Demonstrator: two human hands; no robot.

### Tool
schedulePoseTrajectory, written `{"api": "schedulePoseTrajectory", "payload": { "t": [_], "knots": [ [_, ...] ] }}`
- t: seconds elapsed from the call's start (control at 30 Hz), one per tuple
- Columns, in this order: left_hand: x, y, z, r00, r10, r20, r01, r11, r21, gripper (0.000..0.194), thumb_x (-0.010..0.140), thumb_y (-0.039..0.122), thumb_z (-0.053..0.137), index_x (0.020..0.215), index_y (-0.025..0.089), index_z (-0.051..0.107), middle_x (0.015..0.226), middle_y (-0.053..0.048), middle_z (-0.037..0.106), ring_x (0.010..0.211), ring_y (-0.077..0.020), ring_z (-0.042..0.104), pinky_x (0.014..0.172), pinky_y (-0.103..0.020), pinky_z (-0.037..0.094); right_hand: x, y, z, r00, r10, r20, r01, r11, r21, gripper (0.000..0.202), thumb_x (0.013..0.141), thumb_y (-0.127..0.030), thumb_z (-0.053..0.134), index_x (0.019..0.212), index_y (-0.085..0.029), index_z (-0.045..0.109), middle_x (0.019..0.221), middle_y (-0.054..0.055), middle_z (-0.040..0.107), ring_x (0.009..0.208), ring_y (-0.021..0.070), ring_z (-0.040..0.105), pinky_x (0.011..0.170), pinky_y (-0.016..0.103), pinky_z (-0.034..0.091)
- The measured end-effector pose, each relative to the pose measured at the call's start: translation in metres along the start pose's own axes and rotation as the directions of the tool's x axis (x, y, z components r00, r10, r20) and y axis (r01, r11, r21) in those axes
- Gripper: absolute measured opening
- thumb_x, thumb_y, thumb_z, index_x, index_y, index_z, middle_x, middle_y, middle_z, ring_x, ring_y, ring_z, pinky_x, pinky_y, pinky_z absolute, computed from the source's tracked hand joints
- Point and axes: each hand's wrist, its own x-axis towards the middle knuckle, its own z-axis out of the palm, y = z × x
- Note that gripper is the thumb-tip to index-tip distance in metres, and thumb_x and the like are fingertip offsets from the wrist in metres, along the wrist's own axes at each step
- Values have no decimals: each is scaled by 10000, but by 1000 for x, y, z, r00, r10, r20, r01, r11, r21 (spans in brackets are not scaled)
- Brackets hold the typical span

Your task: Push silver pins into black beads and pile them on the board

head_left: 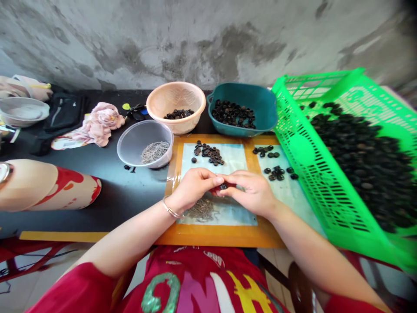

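My left hand (196, 186) and my right hand (253, 191) meet over the taped work sheet (233, 217). Between their fingertips sits a small black part (223, 186), pinched from both sides and mostly hidden by the fingers. Under my left hand lies a heap of thin metal pins (202, 211). Just beyond the hands is a cluster of small dark round parts with holes (211, 153). To the right, more black round parts (276, 173) are scattered on the sheet.
Along the back stand a clear tub of metal pins (125, 143), a peach basket (153, 106) and a teal basin (224, 129), both holding dark parts. A large green crate (312, 191) full of black parts borders the right. A patterned tumbler (48, 184) lies left, near pink cloth (104, 124).
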Motion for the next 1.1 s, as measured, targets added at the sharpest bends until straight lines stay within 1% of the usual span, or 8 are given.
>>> {"api": "schedulePoseTrajectory", "payload": {
  "t": [0.1, 0.23, 0.3, 0.43, 0.57, 0.77, 0.97, 1.1],
  "knots": [
    [0, -2, 1, 1000, -16, -15, 15, 999, -31, 350, 664, 488, 826, 635, 152, 736, 579, -44, 715, 526, -120, 612, 569, -228, 490, 0, 0, 0, 1000, -19, -12, 19, 1000, -16, 187, 841, -296, 740, 1022, -264, 779, 778, 15, 732, 659, 150, 655, 652, 275, 548],
    [0, -4, 2, 998, -62, -20, 59, 988, -143, 372, 598, 478, 870, 647, 136, 731, 601, -48, 718, 545, -124, 623, 591, -242, 504, -1, 1, 1, 998, -51, -40, 50, 998, -33, 176, 846, -291, 734, 1009, -244, 782, 769, 31, 725, 657, 157, 650, 639, 287, 544],
    [0, -4, 3, 996, -81, -23, 76, 982, -174, 390, 573, 477, 883, 642, 128, 725, 607, -49, 714, 550, -125, 622, 599, -250, 506, 0, 2, 2, 997, -56, -48, 55, 998, -36, 178, 850, -296, 727, 1014, -249, 779, 770, 31, 726, 661, 161, 650, 643, 297, 546],
    [-1, -3, 5, 994, -105, -41, 95, 976, -193, 404, 552, 476, 892, 624, 121, 714, 600, -44, 702, 547, -117, 605, 598, -251, 494, 0, 3, 3, 994, -99, -54, 95, 994, -61, 181, 852, -293, 721, 1021, -250, 771, 763, 28, 727, 658, 165, 643, 647, 309, 547],
    [-2, -2, 7, 993, -101, -55, 89, 977, -192, 405, 547, 475, 894, 626, 120, 716, 608, -40, 703, 560, -113, 598, 606, -248, 485, 1, 3, 2, 986, -157, -61, 152, 985, -80, 195, 848, -265, 728, 1038, -232, 763, 757, 32, 726, 653, 166, 637, 640, 307, 540],
    [-4, -2, 9, 990, -128, -54, 114, 970, -215, 407, 538, 475, 897, 632, 120, 722, 601, -36, 702, 564, -114, 602, 618, -257, 496, 1, 2, 0, 992, -116, -41, 113, 991, -73, 178, 850, -288, 724, 1016, -241, 771, 739, 30, 718, 648, 165, 633, 637, 300, 539],
    [-4, -1, 10, 988, -153, -16, 144, 958, -249, 392, 543, 463, 899, 629, 120, 730, 602, -48, 706, 567, -121, 623, 636, -259, 514, 2, -1, -2, 993, -120, -20, 118, 990, -73, 143, 880, -284, 682, 974, -240, 781, 717, 33, 712, 646, 167, 634, 628, 298, 531],
    [-5, 0, 10, 987, -158, -4, 152, 956, -250, 399, 553, 468, 893, 632, 111, 735, 597, -53, 699, 571, -120, 621, 645, -253, 513, 3, -2, -1, 990, -140, -32, 138, 988, -73, 136, 892, -265, 665, 954, -231, 781, 706, 34, 712, 632, 165, 625, 612, 300, 515]
  ]
}}
